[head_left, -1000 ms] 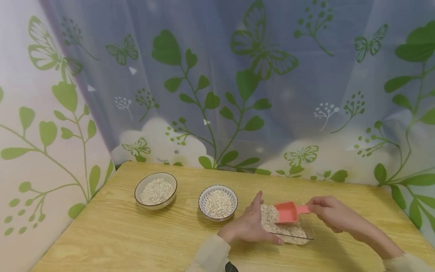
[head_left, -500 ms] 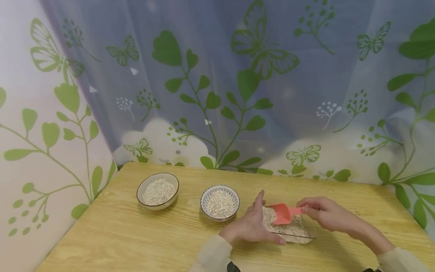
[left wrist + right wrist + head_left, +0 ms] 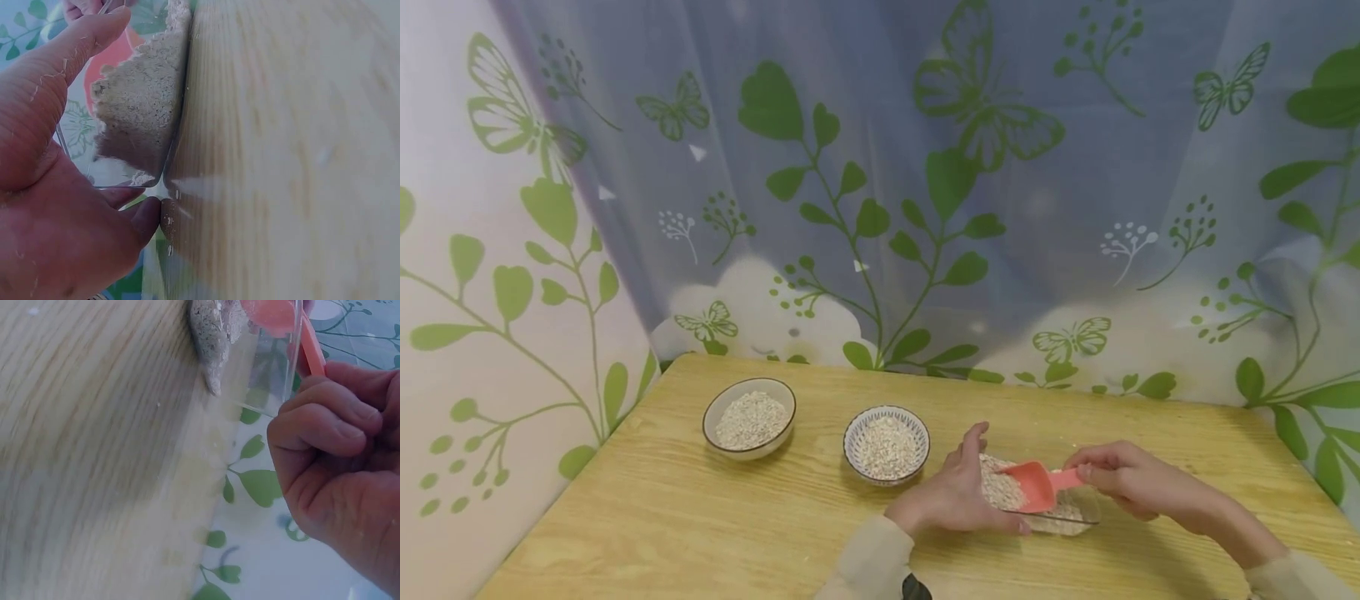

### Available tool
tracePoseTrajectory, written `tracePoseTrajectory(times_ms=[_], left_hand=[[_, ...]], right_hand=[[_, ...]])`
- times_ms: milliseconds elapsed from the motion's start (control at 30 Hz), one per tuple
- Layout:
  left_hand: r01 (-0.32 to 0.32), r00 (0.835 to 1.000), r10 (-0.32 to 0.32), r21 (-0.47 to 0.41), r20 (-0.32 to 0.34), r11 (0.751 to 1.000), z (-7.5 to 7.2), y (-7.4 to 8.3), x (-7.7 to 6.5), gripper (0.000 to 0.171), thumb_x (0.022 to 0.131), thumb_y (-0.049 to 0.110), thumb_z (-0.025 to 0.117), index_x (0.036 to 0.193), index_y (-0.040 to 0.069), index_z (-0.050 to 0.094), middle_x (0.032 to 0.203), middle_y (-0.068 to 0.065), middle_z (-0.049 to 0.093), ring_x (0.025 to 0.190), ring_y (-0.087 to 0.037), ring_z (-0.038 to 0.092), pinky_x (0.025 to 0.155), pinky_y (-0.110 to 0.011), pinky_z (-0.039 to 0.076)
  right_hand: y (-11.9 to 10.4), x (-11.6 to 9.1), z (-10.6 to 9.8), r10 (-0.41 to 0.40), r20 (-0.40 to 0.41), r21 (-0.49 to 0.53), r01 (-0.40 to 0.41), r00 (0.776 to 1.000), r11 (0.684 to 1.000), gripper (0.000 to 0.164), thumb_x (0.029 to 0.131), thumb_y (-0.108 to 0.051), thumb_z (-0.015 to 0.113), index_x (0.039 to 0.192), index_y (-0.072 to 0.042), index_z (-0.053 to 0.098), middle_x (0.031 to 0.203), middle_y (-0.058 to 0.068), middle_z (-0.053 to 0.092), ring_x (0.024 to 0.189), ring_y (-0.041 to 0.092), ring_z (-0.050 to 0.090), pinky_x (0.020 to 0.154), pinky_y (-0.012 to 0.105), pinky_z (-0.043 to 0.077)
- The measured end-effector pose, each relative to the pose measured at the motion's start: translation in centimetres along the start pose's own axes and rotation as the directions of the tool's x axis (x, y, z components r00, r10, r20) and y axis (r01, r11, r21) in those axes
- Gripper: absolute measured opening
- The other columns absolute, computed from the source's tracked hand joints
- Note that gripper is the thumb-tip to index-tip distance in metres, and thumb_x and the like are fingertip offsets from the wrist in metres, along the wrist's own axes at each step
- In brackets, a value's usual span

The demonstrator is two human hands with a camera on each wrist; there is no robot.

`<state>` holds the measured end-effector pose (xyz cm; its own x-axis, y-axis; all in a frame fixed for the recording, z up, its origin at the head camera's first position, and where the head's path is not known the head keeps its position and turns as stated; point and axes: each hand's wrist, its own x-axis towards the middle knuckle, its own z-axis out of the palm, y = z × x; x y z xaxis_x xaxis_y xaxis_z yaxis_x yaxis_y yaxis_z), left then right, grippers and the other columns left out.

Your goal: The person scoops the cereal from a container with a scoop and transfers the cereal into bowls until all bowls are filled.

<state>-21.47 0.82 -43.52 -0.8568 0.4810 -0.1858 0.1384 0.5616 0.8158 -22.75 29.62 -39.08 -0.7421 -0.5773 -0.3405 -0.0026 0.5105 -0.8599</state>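
A clear rectangular box (image 3: 1091,508) of oat flakes (image 3: 1000,488) stands on the table's right half. My left hand (image 3: 953,497) holds its left end, thumb along the near side and fingers at the far side. In the left wrist view the thumb (image 3: 94,34) reaches over the upper rim. My right hand (image 3: 1131,477) pinches the handle of a coral-red scoop (image 3: 1036,486) between thumb and index finger. The scoop's bowl lies down in the oats, its mouth to the left. In the right wrist view the other fingers (image 3: 328,415) are curled beside the box's clear wall.
Left of the box, a small patterned bowl (image 3: 851,454) contains oat flakes. Farther left stands a larger, dark-rimmed bowl (image 3: 715,444), also with oats. The wooden table (image 3: 700,533) meets a leaf-print curtain (image 3: 1037,250) at the back.
The scoop first pushed left into the oats, then came nearer to the box's front wall with my right hand. My left hand keeps its place on the box.
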Motion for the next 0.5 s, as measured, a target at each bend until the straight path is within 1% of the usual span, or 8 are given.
tracePoseTrajectory(times_ms=[133, 233, 300, 433, 500], left_hand=[[-0.007, 1.000, 0.007, -0.007, 0.012, 1.000, 0.0, -0.1, 0.0, 0.124, 0.075, 0.049, 0.089, 0.161, 0.041, 0.000, 0.168, 0.003, 0.026, 0.156, -0.026, 0.027, 0.112, -0.053, 0.046], [-0.015, 1.000, 0.015, -0.008, 0.015, 1.000, -0.1, -0.2, 0.0, 0.124, 0.075, 0.049, 0.089, 0.161, 0.040, 0.000, 0.169, 0.001, 0.025, 0.156, -0.026, 0.025, 0.113, -0.054, 0.044], [-0.019, 1.000, 0.019, -0.004, 0.013, 1.000, 0.0, -0.2, 0.0, 0.124, 0.075, 0.049, 0.089, 0.161, 0.039, 0.000, 0.169, 0.001, 0.025, 0.156, -0.027, 0.025, 0.114, -0.055, 0.043], [-0.016, 1.000, 0.016, -0.007, 0.016, 1.000, 0.0, -0.2, -0.1, 0.123, 0.076, 0.048, 0.089, 0.161, 0.039, 0.000, 0.169, 0.000, 0.025, 0.157, -0.028, 0.024, 0.114, -0.056, 0.043], [-0.015, 1.000, 0.015, -0.011, 0.019, 1.000, 0.0, -0.2, -0.1, 0.123, 0.076, 0.047, 0.089, 0.161, 0.040, 0.000, 0.169, 0.000, 0.025, 0.157, -0.028, 0.023, 0.114, -0.056, 0.043]], right_hand=[[-0.4, -0.6, -0.1, 0.046, -0.070, -0.053, -0.050, 0.997, 0.997, 0.039, 0.110, -0.019, 0.043, 0.134, 0.009, 0.057, 0.053, -0.010, 0.030, 0.044, 0.005, 0.019, 0.043, 0.020, 0.022], [-0.7, -1.1, -0.6, 0.072, -0.080, -0.054, -0.077, 0.994, 0.996, 0.041, 0.110, -0.019, 0.043, 0.134, 0.012, 0.055, 0.051, -0.010, 0.028, 0.043, 0.004, 0.016, 0.042, 0.020, 0.020], [-0.7, -1.4, -0.9, 0.075, -0.081, -0.051, -0.079, 0.994, 0.996, 0.041, 0.109, -0.018, 0.042, 0.132, 0.013, 0.055, 0.050, -0.010, 0.027, 0.043, 0.004, 0.015, 0.042, 0.019, 0.019], [-1.0, -1.8, -1.4, 0.097, -0.109, -0.061, -0.104, 0.989, 0.993, 0.039, 0.109, -0.017, 0.042, 0.128, 0.014, 0.057, 0.051, -0.011, 0.026, 0.044, 0.004, 0.017, 0.043, 0.021, 0.019], [-1.3, -2.0, -1.7, 0.113, -0.118, -0.087, -0.124, 0.987, 0.988, 0.038, 0.108, -0.017, 0.043, 0.127, 0.012, 0.059, 0.050, -0.010, 0.027, 0.043, 0.004, 0.018, 0.044, 0.022, 0.022]])
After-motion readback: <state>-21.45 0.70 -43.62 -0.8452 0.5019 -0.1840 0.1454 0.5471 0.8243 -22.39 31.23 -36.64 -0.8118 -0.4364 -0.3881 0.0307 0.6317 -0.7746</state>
